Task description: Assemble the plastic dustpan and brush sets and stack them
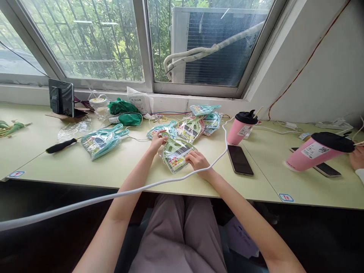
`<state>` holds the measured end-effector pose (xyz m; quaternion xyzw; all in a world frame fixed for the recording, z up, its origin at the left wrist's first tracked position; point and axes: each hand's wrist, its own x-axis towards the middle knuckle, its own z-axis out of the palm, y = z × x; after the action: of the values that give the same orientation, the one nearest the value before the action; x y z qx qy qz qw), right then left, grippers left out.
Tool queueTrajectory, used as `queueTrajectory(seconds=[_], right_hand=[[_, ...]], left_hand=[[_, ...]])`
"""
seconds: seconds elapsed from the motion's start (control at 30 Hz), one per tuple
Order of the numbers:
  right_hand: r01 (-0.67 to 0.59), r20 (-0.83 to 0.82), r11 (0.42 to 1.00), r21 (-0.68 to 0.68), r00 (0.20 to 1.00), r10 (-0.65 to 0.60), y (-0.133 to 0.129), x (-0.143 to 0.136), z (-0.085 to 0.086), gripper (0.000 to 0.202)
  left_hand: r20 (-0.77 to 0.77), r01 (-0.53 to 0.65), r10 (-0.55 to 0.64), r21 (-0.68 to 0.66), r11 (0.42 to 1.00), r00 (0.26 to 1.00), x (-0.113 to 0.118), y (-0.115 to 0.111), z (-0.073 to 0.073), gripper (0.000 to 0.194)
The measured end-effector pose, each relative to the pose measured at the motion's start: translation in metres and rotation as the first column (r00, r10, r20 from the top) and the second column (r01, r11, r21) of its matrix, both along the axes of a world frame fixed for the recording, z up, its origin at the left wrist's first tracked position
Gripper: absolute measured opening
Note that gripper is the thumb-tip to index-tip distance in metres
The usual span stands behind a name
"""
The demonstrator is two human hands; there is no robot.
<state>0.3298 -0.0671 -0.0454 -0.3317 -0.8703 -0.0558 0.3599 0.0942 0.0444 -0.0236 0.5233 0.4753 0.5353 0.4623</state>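
A green plastic dustpan-shaped item in a clear bag lies at the middle of the table, near the front edge. My right hand pinches its lower right edge. At its handle end, my left hand has its fingers closed round the top of the handle. Just behind are a blue packed set and a pile of green, pink and blue packed sets, with a teal one on top. Another stack of teal packed sets rests to the left.
A black-handled tool lies left, below a propped tablet. Pink cups and a phone stand and lie right. A white cable crosses in front of my arms. Another person's hand is at the far right.
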Motion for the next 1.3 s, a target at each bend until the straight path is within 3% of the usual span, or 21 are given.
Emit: queueTrajectory(seconds=[0.17,0.33,0.47,0.57,0.63,0.8,0.93,1.0,1.1,1.17,1.3], right_hand=[[0.022,0.12,0.988,0.151,0.992,-0.04,-0.006,0.0,0.0,0.019],[0.04,0.12,0.992,0.116,0.991,-0.054,-0.008,0.001,0.001,0.021],[0.064,0.125,0.997,0.042,0.99,-0.069,-0.001,-0.001,0.003,0.036],[0.033,0.142,0.999,-0.016,0.989,-0.03,0.002,0.0,0.003,0.021],[0.019,0.144,0.999,-0.025,0.989,-0.015,0.001,0.001,0.003,0.014],[0.052,0.173,0.997,0.058,0.983,-0.061,-0.004,0.006,0.004,0.025],[0.068,0.26,0.991,0.119,0.961,-0.097,-0.006,0.01,0.005,0.032],[0.077,0.239,0.987,0.144,0.965,-0.11,-0.007,0.008,0.006,0.027],[0.044,0.196,0.986,0.164,0.978,-0.076,-0.01,-0.002,0.008,0.023],[-0.026,0.221,0.987,0.158,0.975,-0.01,-0.011,-0.01,0.009,0.03],[-0.133,0.27,0.982,0.134,0.958,0.093,-0.013,-0.017,0.005,0.024]], left_hand=[[0.036,-0.09,0.091,-0.011,0.996,0.995,-0.013,0.009,0.0,0.047],[0.059,-0.16,0.161,-0.019,0.987,0.985,-0.025,0.012,0.003,0.049],[-0.011,-0.045,0.045,0.003,0.999,0.999,-0.02,0.002,0.009,0.051],[-0.061,0.08,-0.079,0.018,0.997,0.995,-0.008,-0.006,0.012,0.052],[-0.068,0.085,-0.084,0.019,0.996,0.994,-0.004,-0.008,0.012,0.052],[-0.038,0.004,-0.002,0.043,0.999,0.999,-0.015,-0.002,0.009,0.053],[0.05,-0.195,0.195,-0.005,0.981,0.98,-0.035,0.006,0.01,0.054],[0.063,-0.235,0.236,-0.022,0.972,0.97,-0.038,0.008,0.011,0.056],[0.039,-0.176,0.175,0.013,0.984,0.984,-0.028,0.005,0.01,0.053],[0.004,-0.109,0.109,0.045,0.993,0.994,-0.015,0.001,0.008,0.05],[-0.042,-0.037,0.039,0.051,0.998,0.998,0.003,-0.003,0.003,0.048]])
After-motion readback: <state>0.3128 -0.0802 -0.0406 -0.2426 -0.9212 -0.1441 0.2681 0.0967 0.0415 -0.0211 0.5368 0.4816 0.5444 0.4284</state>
